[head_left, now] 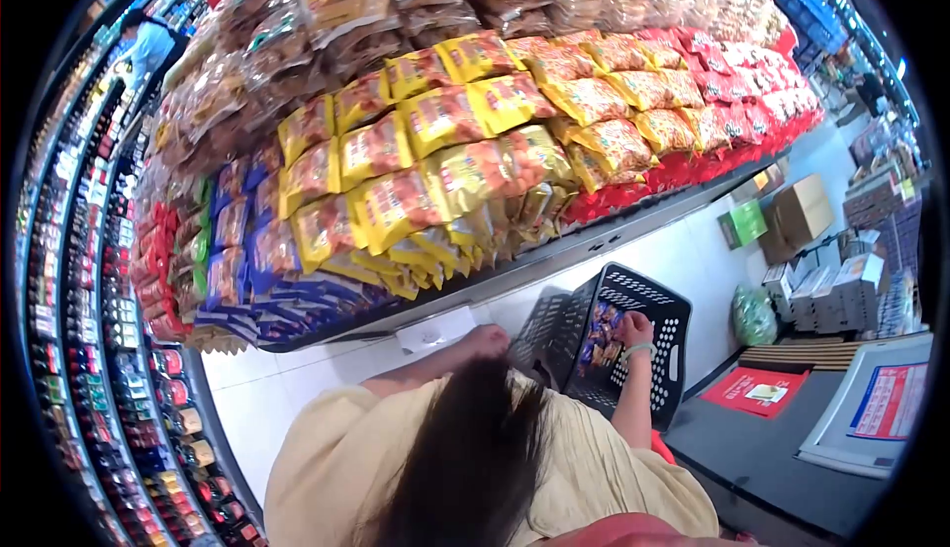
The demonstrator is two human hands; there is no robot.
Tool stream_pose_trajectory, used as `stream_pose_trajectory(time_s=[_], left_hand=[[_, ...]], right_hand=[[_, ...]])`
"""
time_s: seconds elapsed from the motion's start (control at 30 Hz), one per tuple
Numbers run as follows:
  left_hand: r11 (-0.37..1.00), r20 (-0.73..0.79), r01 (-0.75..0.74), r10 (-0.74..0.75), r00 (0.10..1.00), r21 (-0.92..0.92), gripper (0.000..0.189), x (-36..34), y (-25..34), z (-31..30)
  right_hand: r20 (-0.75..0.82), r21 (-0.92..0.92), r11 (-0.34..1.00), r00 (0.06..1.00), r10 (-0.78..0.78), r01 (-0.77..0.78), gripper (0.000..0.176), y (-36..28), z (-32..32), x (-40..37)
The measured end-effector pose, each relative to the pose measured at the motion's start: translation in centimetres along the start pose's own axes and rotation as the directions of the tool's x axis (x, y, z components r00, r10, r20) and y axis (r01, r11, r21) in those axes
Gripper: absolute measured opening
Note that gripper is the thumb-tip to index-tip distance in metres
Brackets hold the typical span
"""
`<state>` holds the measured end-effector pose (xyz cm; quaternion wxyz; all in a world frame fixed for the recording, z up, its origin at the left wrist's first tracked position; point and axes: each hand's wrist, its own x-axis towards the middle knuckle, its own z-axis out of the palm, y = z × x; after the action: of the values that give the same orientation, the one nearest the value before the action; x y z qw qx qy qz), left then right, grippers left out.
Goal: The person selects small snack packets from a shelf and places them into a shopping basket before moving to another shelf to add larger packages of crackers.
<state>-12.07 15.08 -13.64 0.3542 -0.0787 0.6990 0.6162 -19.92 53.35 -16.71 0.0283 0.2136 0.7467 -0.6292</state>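
Observation:
A black perforated shopping basket [673,332] stands on the floor, tilted in my view. Inside it lie several small blue and orange snack packets [600,337]. My right hand [635,329], a pale band on its wrist, reaches into the basket with its fingers curled down at the packets; it seems to grip one. Left of the basket, my left hand [485,341] is held low over the floor with fingers bunched, and what they hold, if anything, is hidden. A white box-like object [435,329] lies beyond my left forearm. Dark hair hangs over my beige clothing.
A large display [416,141] of stacked yellow, red and blue snack bags rises in front. Tall shelves [74,329] line the left, where a person [148,47] stands. At right are a cardboard box [797,216], a green bag [754,316] and a dark counter [782,448].

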Motion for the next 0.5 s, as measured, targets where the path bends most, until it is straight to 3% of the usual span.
stream_pose_trajectory(time_s=[0.07,0.13,0.2,0.3,0.4,0.5], left_hand=[[0.967,0.05,0.012,0.001,0.999,-0.255,0.021,-0.9,0.5,-1.1],[0.983,0.066,-0.051,0.064,0.996,-0.175,0.02,-0.6,-0.1,-1.7],[0.981,0.036,-0.043,0.051,0.998,-0.189,0.02,-1.5,1.0,-2.6],[0.963,0.047,-0.092,0.107,0.993,-0.254,0.026,-1.8,0.8,-3.5],[0.958,0.052,-0.124,0.142,0.989,-0.258,0.033,-2.6,1.6,-4.4],[0.972,0.019,-0.116,0.122,0.992,-0.202,0.034,-5.0,4.2,-5.1]], right_hand=[[0.067,-0.073,0.996,0.996,-0.051,0.056,0.011,-4.2,0.7,-1.0],[0.048,-0.11,0.966,0.972,-0.231,0.235,0.012,-8.0,1.9,-1.8],[0.124,0.043,0.971,0.963,-0.239,0.235,0.019,-15.0,3.4,-4.7],[0.232,-0.009,0.913,0.889,-0.395,0.408,0.023,-24.6,5.6,-8.3],[0.337,0.093,0.842,0.779,-0.528,0.531,0.02,-31.6,8.5,-11.0],[0.426,-0.041,0.594,0.551,-0.717,0.804,0.021,-39.2,12.8,-15.1]])
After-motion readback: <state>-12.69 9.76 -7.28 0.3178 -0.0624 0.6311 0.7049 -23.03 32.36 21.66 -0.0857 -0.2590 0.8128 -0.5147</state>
